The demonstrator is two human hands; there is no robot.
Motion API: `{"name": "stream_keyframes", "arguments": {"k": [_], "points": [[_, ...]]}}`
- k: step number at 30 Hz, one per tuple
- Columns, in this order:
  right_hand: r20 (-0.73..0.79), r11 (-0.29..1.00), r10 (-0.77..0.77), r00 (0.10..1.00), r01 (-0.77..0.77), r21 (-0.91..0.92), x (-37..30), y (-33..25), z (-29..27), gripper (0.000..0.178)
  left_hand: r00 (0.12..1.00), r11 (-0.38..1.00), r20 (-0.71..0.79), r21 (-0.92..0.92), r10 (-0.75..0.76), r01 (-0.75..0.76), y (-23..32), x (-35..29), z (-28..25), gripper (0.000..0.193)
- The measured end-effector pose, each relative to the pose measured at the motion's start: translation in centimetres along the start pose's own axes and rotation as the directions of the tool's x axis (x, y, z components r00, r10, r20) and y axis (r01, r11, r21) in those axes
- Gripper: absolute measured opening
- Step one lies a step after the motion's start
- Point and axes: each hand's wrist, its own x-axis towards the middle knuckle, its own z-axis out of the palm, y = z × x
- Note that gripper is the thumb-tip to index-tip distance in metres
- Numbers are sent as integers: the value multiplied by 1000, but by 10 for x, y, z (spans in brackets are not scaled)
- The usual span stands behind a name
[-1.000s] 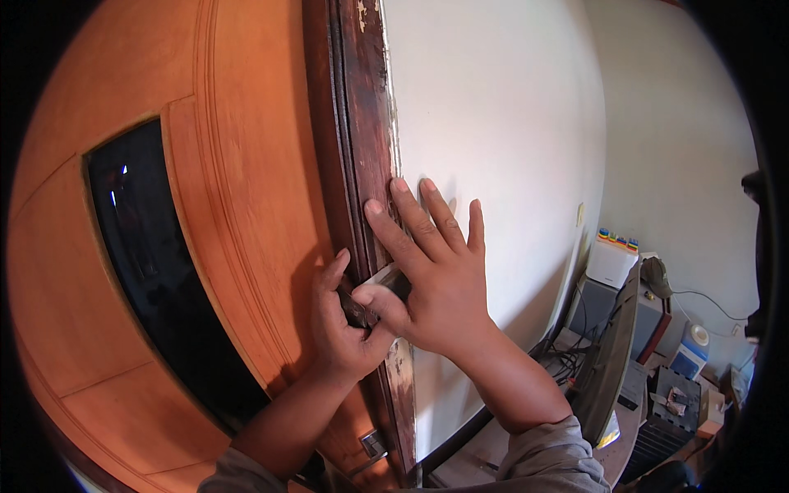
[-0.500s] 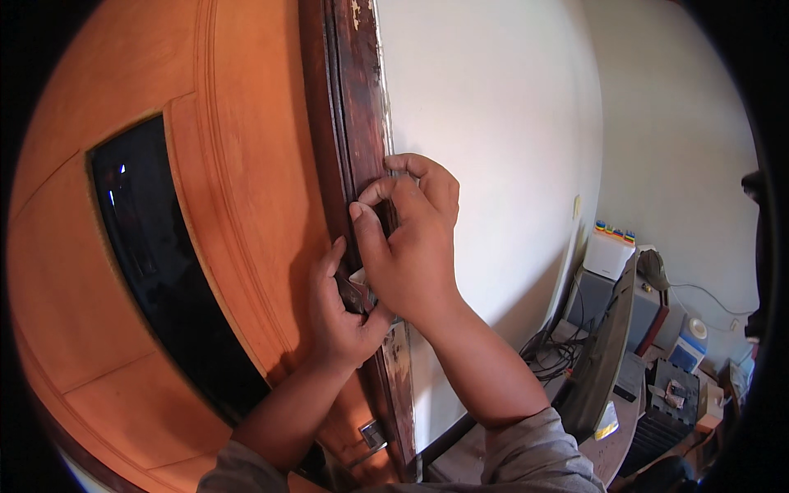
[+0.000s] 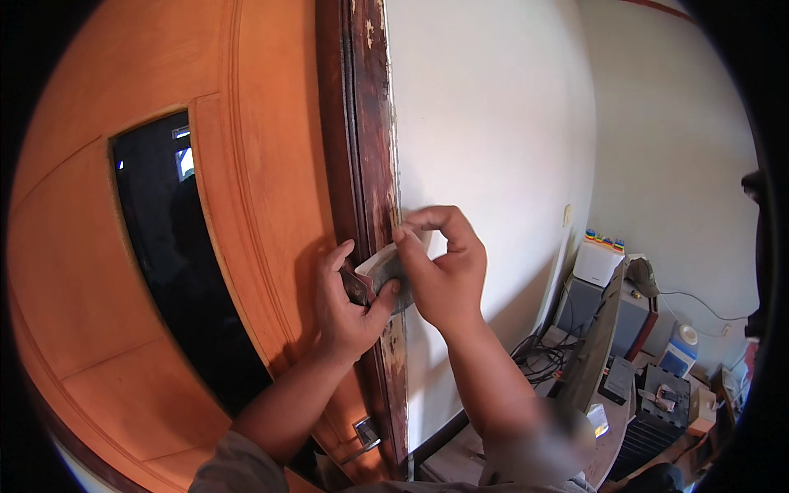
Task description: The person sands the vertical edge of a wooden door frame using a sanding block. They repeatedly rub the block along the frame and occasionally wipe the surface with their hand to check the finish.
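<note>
Both hands meet at the dark brown door frame (image 3: 366, 123), whose paint is flaking. My left hand (image 3: 345, 308) pinches a small pale grey piece (image 3: 382, 264) with a dark edge against the frame, thumb under it and fingers above. What the piece is cannot be told. My right hand (image 3: 448, 275) is curled beside it at the frame's edge by the white wall (image 3: 493, 123). Its thumb rests on the piece and its fingertips are bent in toward the frame.
The orange wooden door (image 3: 255, 164) with a dark glass panel (image 3: 164, 271) fills the left. A metal latch plate (image 3: 366, 430) sits low on the door. At the lower right a desk (image 3: 612, 435) carries a monitor, computer boxes (image 3: 600, 263), cables and a bottle.
My right hand, earlier flat with fingers spread on the frame and wall, has curled into a pinch at the frame edge. The left hand has stayed on the frame.
</note>
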Motion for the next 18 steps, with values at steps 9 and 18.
{"name": "stream_keyframes", "arguments": {"k": [9,18], "points": [[-2,924,-165,986,154,-349,20,-7,37,19,1000,1000,20,16,13,-13,12,2,0,52],[77,990,-58,995,67,-124,-3,-19,20,10,991,993,63,-2,-116,116,33,-5,-10,47]]}}
